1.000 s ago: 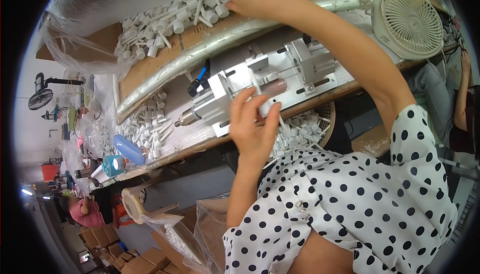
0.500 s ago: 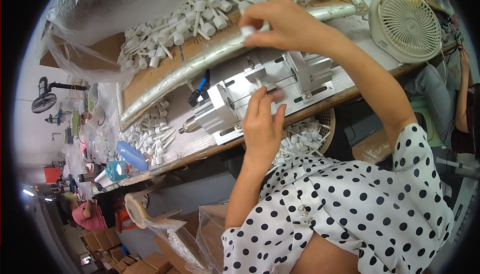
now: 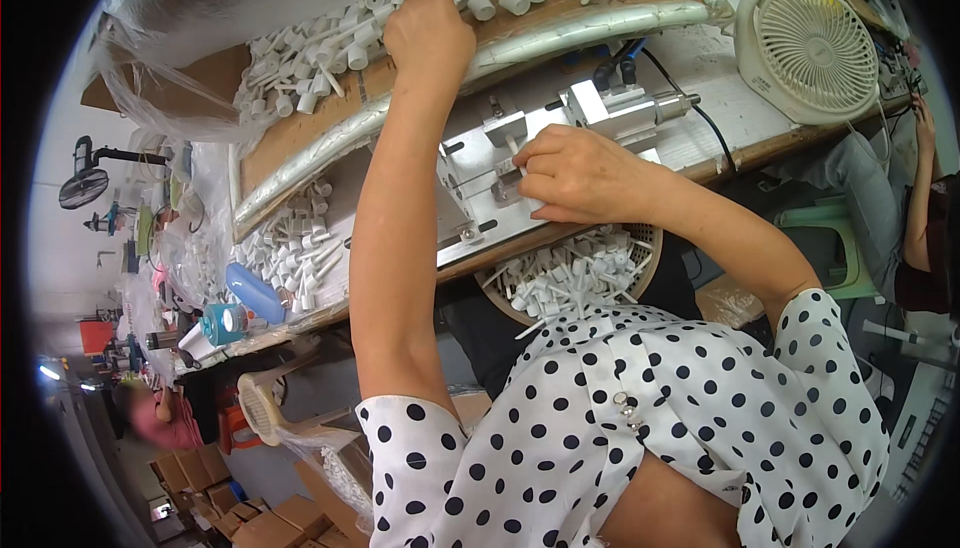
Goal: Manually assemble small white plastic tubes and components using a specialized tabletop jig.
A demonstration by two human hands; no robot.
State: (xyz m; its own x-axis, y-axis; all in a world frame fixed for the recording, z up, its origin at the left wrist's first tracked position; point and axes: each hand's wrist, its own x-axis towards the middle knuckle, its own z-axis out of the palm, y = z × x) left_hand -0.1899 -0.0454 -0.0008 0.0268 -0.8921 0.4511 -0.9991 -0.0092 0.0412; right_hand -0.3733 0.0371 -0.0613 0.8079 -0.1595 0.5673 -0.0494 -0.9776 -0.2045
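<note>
My left hand (image 3: 430, 36) is at the near edge of a pile of white plastic stemmed caps (image 3: 350, 33), knuckles up and fingers curled. Its fingertips and anything in them are hidden. Over the middle of a silver metal clamping fixture (image 3: 625, 113), my right hand (image 3: 578, 176) pinches a white plastic stemmed part (image 3: 511, 141), whose thin stem shows by the small upright block. My left forearm covers the fixture's left portion.
A round basket (image 3: 654, 248) of similar white parts sits between bench and lap. More loose parts (image 3: 290, 258) lie left on the bench, near a blue case (image 3: 255, 293). A white fan (image 3: 815, 48) stands right. A wrapped silver rail (image 3: 590, 38) borders the pile. Another person sits far right.
My left hand has left the fixture and reached up to the pile. My right hand has come down from above the rail, where it held a white cap, to the fixture.
</note>
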